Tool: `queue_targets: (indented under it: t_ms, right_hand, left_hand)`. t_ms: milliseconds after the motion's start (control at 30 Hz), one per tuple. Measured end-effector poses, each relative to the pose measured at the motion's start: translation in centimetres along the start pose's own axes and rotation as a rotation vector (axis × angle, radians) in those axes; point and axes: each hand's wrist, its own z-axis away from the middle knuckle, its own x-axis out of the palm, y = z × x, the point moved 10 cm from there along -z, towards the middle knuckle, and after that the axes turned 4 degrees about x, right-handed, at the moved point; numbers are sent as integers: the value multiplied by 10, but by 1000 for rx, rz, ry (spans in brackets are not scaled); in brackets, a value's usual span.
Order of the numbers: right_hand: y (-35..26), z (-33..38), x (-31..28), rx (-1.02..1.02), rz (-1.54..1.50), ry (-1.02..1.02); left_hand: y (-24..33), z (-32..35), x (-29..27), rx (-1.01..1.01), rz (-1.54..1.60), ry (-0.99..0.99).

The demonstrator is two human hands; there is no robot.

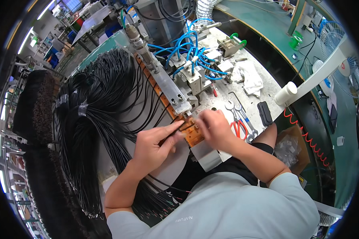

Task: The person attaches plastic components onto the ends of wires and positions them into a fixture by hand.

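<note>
Left hand laid over the orange fixture strip, index finger stretched along its near end, other fingers loosely curled; black wires passing beneath the palm, firm grip on them cannot be told. Right hand closed in a pinch at the strip's near end, pinched item too small to identify. Strip running diagonally up the bench under a metal clamp bar. Wrenches and red-handled scissors just beside the right hand. Blue hoses behind.

Right hand hides the wire end's grip.
</note>
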Motion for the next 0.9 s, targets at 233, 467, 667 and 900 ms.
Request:
queue_targets:
  t_ms: [233,467,667,900]
  right_hand:
    - [87,43,52,845,-876,-103]
    - [78,32,39,685,-599,-111]
    - [77,25,33,724,-539,-147]
    - [72,26,31,669,-494,-116]
  left_hand:
    - [-14,-4,17,176,-395,-77]
    - [-34,-2,32,112,-384,-149]
    - [-34,0,34,155,-363,-119]
    - [-32,1,36,148,-363,-155]
